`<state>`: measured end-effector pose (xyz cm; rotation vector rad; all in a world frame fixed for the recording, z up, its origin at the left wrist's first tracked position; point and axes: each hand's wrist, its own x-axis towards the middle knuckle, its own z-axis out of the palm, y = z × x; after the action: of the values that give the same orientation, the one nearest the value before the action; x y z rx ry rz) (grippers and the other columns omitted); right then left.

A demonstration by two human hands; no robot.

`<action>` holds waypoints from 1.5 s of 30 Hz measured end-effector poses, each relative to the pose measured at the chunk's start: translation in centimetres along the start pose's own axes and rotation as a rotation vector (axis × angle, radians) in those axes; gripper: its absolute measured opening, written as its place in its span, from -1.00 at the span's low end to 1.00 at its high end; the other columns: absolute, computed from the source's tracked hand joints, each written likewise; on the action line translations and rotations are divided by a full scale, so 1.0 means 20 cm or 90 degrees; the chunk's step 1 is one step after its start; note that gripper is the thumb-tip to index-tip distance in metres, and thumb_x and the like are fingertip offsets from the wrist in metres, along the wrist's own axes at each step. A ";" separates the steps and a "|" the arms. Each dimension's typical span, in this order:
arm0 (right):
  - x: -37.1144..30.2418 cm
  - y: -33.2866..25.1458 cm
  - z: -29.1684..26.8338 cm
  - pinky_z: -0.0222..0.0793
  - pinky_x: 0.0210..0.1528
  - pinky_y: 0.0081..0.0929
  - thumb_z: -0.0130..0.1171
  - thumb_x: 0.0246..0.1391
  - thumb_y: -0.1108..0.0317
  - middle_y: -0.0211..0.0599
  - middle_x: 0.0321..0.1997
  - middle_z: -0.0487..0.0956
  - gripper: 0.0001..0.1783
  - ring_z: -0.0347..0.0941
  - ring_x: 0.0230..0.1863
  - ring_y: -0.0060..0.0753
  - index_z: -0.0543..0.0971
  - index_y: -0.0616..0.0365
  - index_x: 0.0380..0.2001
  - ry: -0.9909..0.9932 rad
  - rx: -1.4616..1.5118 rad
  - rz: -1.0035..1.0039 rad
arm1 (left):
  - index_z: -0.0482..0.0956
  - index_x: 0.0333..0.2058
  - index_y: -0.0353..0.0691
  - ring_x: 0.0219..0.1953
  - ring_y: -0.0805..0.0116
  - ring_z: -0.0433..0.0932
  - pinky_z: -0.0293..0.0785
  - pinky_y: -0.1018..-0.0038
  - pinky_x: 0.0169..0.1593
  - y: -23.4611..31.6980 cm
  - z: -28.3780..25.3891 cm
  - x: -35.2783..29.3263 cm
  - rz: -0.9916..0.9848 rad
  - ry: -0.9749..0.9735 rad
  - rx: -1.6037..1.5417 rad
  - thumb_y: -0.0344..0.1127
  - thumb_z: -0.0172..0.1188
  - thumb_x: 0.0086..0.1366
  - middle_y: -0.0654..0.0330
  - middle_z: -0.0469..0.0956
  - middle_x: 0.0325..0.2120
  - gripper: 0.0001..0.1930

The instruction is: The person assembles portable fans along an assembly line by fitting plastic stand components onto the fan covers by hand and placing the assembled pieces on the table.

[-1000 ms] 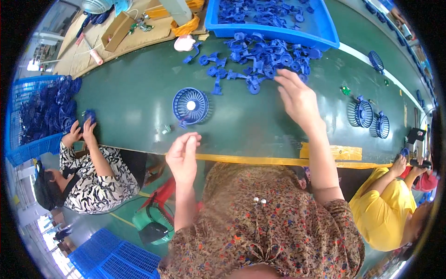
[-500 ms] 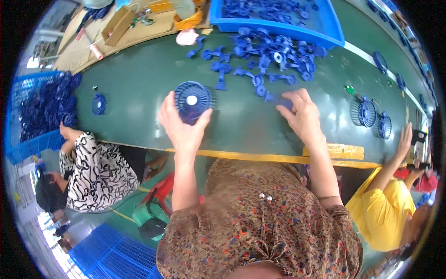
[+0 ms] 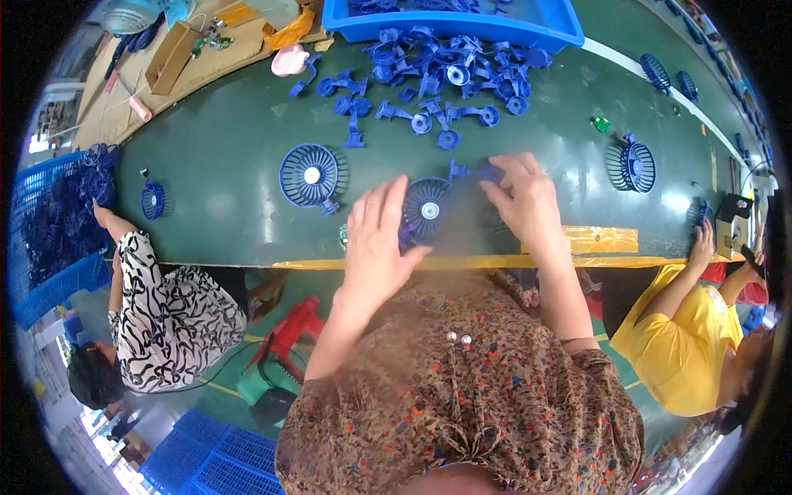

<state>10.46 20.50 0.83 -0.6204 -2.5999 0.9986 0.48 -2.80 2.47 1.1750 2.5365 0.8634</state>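
Over the green table (image 3: 223, 165), both hands (image 3: 375, 247) (image 3: 530, 206) curve inward.

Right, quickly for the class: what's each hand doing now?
Left hand: partly closed, holding the round blue cage by its left side.
Right hand: closed, pinching a small blue part, blurred.

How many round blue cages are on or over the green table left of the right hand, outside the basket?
3: the leftmost cage near the basket, the middle cage, untouched, and the rightmost cage in the left hand. That hand could hide more.
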 end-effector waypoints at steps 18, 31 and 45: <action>-0.09 -0.29 0.23 0.56 -0.31 -0.31 0.42 -0.04 0.37 -0.23 -0.24 0.45 -0.61 0.58 -0.25 -0.19 0.57 0.23 -0.13 -0.007 -0.105 -0.239 | 0.66 -0.13 -0.23 -0.43 0.01 0.56 0.43 0.16 -0.25 -0.07 -0.04 -0.06 -0.083 0.121 0.071 -0.32 0.33 0.28 0.08 0.58 -0.55 -0.79; -0.05 -0.24 0.19 0.58 -0.27 -0.28 0.37 -0.03 0.41 -0.20 -0.24 0.47 -0.74 0.57 -0.19 -0.13 0.61 0.22 -0.24 -0.106 -0.051 -0.307 | 0.60 -0.20 -0.27 -0.44 -0.07 0.66 0.50 0.14 -0.35 -0.10 0.03 -0.11 -0.142 0.080 -0.028 -0.37 0.15 0.42 -0.03 0.62 -0.52 -0.89; -0.05 -0.28 0.23 0.59 -0.30 -0.28 0.26 -0.20 0.52 -0.15 -0.26 0.46 -0.84 0.56 -0.20 -0.13 0.56 0.24 -0.44 -0.174 -0.186 -0.274 | 0.27 0.25 -0.45 -0.50 -0.04 0.65 0.53 0.11 -0.33 -0.02 0.05 -0.01 -0.220 0.076 -0.073 -0.02 0.13 0.46 0.09 0.61 -0.59 -0.37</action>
<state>7.82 13.66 1.25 0.0335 -2.9629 0.6068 0.78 -2.77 1.32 0.6402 2.6307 0.9957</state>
